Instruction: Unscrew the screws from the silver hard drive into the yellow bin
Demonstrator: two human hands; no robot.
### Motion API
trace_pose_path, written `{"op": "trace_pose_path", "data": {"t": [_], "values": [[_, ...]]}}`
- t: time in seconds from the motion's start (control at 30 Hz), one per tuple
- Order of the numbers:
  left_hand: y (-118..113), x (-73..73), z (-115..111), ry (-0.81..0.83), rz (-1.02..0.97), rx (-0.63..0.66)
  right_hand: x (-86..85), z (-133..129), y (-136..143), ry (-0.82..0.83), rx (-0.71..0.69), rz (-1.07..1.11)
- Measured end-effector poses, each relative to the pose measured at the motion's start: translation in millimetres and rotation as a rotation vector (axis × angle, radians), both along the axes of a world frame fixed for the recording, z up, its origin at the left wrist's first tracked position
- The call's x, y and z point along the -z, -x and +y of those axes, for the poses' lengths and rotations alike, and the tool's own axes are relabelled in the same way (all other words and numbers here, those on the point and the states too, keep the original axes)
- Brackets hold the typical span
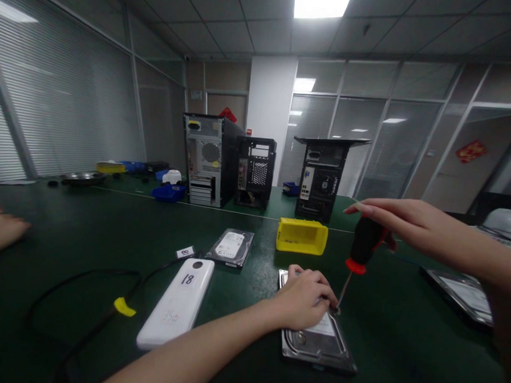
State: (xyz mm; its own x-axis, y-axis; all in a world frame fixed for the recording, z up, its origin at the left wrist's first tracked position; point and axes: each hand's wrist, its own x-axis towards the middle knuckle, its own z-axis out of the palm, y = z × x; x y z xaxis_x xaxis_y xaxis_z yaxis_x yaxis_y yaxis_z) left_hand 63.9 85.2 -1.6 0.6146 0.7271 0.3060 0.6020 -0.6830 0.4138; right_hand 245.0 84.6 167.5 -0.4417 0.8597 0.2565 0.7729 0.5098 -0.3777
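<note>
A hard drive (337,350) lies flat on the green table in front of me, its metal cover and part of a white label showing. My left hand (305,300) rests across it with bent fingers, gripping it and hiding its middle. Above the drive's right edge, my right hand (386,218) is closed around the black-and-red handle of a screwdriver (361,248). The screwdriver leans slightly, and its tip meets the drive's edge beside my left fingertips. Whether a screw sits under the tip is too small to tell.
Beyond the drive stands a yellow bin (302,245) on its side with small bits inside. Left are a second hard drive (231,246), a white power bank (176,304) and a black cable (92,271). Several computer cases (206,160) stand behind. Another person's hand (0,227) is at far left.
</note>
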Motion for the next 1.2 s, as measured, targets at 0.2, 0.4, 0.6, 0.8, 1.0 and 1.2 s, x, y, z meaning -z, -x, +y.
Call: {"op": "trace_pose_path", "data": {"t": [0.2,0.4,0.6,0.8,1.0,1.2], "values": [[0,-0.7,-1,0.009,0.012,-0.008,1.3,3,0,-0.037,0.070,-0.060],[0,-0.6,-1,0.006,0.020,-0.009,1.6,6,1,-0.114,0.029,-0.119],[0,-1.5,-1,-0.003,0.007,-0.001,0.8,-5,3,-0.084,0.069,-0.050],[0,-0.7,-1,-0.002,-0.002,-0.005,0.9,-1,3,-0.070,-0.016,-0.063],[-1,-1.9,-1,0.007,0.014,-0.013,0.7,-9,3,0.007,0.034,-0.003],[0,-1.6,-1,0.001,0.007,-0.006,3.0,2,-1,0.008,-0.026,0.023]]}}
